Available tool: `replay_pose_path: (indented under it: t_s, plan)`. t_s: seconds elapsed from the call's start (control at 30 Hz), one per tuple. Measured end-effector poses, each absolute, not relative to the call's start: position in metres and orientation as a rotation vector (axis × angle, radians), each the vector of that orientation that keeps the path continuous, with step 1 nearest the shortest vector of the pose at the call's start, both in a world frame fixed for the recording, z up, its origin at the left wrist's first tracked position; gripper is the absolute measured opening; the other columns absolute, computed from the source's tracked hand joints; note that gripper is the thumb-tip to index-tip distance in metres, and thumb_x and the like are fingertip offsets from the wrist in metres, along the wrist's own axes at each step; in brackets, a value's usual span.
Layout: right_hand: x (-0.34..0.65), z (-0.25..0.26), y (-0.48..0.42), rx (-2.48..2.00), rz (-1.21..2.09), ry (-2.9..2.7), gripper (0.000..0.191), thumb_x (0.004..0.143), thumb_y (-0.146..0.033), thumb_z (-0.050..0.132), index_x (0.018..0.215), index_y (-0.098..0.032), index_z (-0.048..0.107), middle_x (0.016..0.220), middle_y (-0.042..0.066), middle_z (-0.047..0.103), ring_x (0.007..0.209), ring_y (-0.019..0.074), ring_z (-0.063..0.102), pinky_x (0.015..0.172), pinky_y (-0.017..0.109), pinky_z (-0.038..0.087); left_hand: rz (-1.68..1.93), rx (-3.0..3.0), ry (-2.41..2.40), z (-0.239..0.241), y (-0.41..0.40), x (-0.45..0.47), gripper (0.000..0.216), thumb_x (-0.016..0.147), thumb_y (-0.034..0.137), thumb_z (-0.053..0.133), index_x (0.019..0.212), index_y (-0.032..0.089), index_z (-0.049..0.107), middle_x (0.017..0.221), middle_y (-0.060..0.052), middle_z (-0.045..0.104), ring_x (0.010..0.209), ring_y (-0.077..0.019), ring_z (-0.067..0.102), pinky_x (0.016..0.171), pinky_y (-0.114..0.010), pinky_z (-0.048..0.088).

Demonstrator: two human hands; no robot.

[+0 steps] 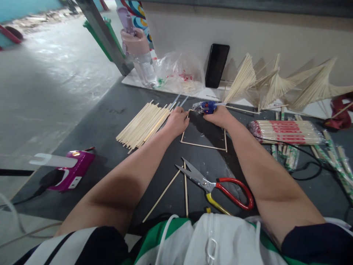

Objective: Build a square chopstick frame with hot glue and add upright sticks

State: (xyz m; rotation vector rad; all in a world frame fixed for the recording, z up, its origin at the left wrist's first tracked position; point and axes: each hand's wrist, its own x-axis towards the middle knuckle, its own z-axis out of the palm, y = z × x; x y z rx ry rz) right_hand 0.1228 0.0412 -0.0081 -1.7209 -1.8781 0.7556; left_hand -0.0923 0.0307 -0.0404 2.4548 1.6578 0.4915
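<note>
My right hand [219,117] is closed around a blue hot glue gun [209,107], its wrapped nozzle pointing left toward the upper left corner of a square frame of thin wooden sticks [204,145]. The frame lies flat on the dark table. My left hand [178,120] grips that frame at its left stick, close to the same corner; the fingertips are partly hidden. A loose pile of wooden sticks [143,127] lies just left of my left hand. Two pale glue sticks [184,101] stick out beyond it.
Scissors [205,184] with red and yellow handles rest on two loose sticks [186,195] near me. A magenta power adapter [70,171] is at left. Behind stand a bottle [140,55], plastic bag [180,71], phone [217,66] and twisted stick model [278,84]; wrapped stick bundles [286,131] lie right.
</note>
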Motion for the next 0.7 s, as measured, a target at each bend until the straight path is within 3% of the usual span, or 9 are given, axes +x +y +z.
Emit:
replay_pose_path:
  t_s: [0.7]
  plan:
    - [0.119,0.003,0.036,-1.738,0.791,-1.847,0.013,0.068,-0.015,0.069,0.080,-0.017,0.069,0.069,0.001,0.062,0.072,0.0201,0.060,0.074,0.033,0.048,0.458,2.447,1.665,-0.035,0.027,-0.090,0.040,0.095,0.024,0.051,0.127,0.010,0.073,0.124,-0.017,0.063,0.120,-0.0286,0.060,0.109,-0.040,0.048]
